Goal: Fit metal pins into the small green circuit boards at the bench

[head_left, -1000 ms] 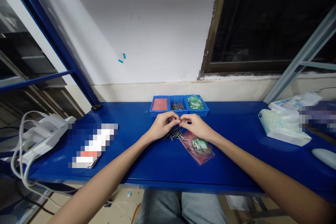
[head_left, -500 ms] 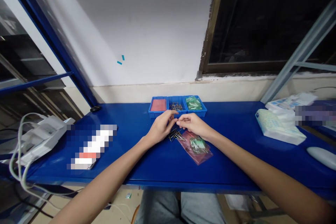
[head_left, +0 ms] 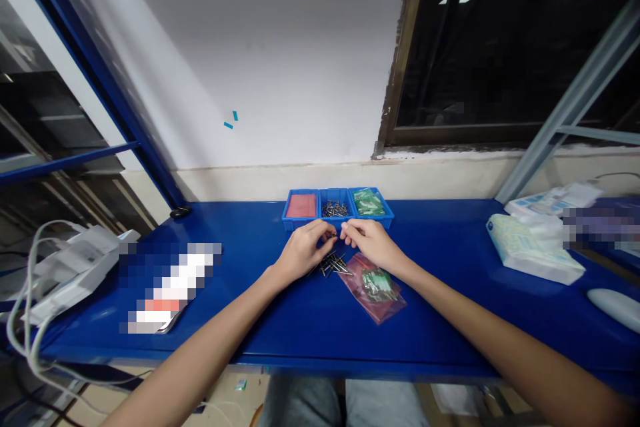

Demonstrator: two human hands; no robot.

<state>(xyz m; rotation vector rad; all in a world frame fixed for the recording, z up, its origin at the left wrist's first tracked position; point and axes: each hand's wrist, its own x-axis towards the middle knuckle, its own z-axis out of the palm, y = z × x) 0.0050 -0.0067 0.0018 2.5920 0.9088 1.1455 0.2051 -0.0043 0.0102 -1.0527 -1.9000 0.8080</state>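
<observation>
Blue tabletop (head_left: 280, 327) meets a pale wall (head_left: 300, 80). Directions take the pile of screws (head_left: 333, 265) as clock centre, with the wall at 12 o'clock. Three blue bins stand side by side at 12 o'clock: the left bin (head_left: 295, 223) contains red sheets (head_left: 302, 205), the middle bin (head_left: 331, 194) more screws (head_left: 335, 209), the right bin (head_left: 384, 221) green packets (head_left: 369, 202).

At 4 o'clock, a red bag (head_left: 373, 311) lies flat; a filled green packet (head_left: 378, 285) is on or inside it, which cannot be determined.

Left hand (head_left: 304, 247), at 10 o'clock: thumb and fingers pinch a small dark piece (head_left: 333, 235), too small to identify. Right hand (head_left: 374, 242), at 1 o'clock: fingers curled, tips just beside the left hand; whether it grips anything cannot be determined. Tissue pack (head_left: 535, 257): 3 o'clock. Power strip (head_left: 83, 273): 9 o'clock.
</observation>
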